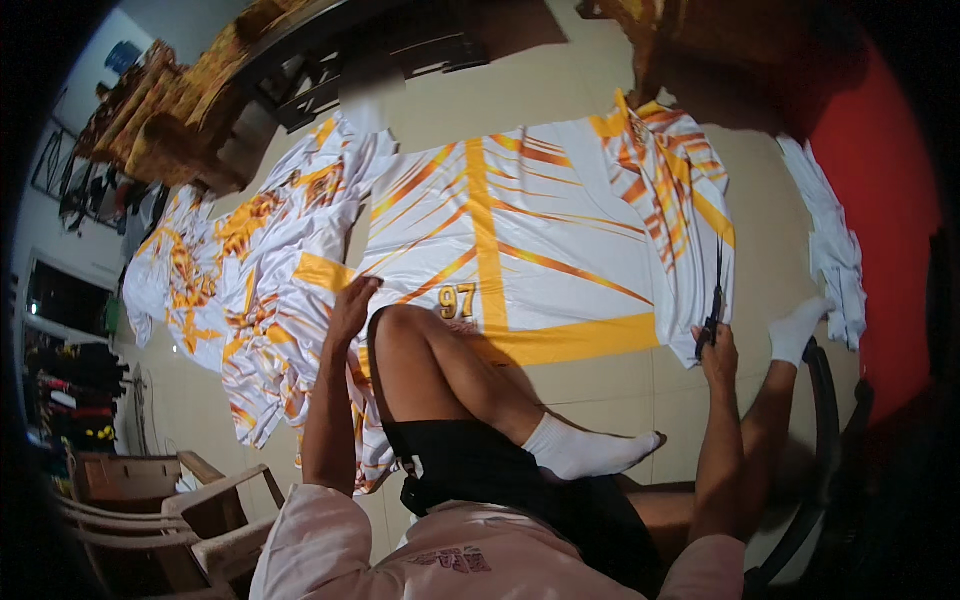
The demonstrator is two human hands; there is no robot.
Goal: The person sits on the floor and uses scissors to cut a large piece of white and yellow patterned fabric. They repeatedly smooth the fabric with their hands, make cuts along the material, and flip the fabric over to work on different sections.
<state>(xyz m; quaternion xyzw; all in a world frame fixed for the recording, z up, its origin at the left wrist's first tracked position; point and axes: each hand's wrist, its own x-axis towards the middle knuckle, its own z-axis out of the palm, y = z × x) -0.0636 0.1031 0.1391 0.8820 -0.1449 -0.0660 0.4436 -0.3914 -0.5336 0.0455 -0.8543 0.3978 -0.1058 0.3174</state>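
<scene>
In my right hand (717,358) is a pair of black scissors (712,318), its narrow blades pointing away from me over the right part of the cloth. My left hand (352,306) is by my bent knee, its fingers curled in at the near left edge of a wide fabric panel (560,235). Whether it pinches cloth there is too small to tell. The panel lies flat on the floor, white with orange-yellow streaks, a yellow centre stripe and a yellow lower band. At its right, a folded, striped fabric piece (675,170) lies rumpled under the blades.
A heap of similar printed fabric (260,250) spreads over the tiled floor on the left. White cloth (835,245) lies along the red surface (890,200) at right. A wooden chair (205,510) stands at lower left; patterned furniture (190,110) and a dark low table (350,50) stand beyond.
</scene>
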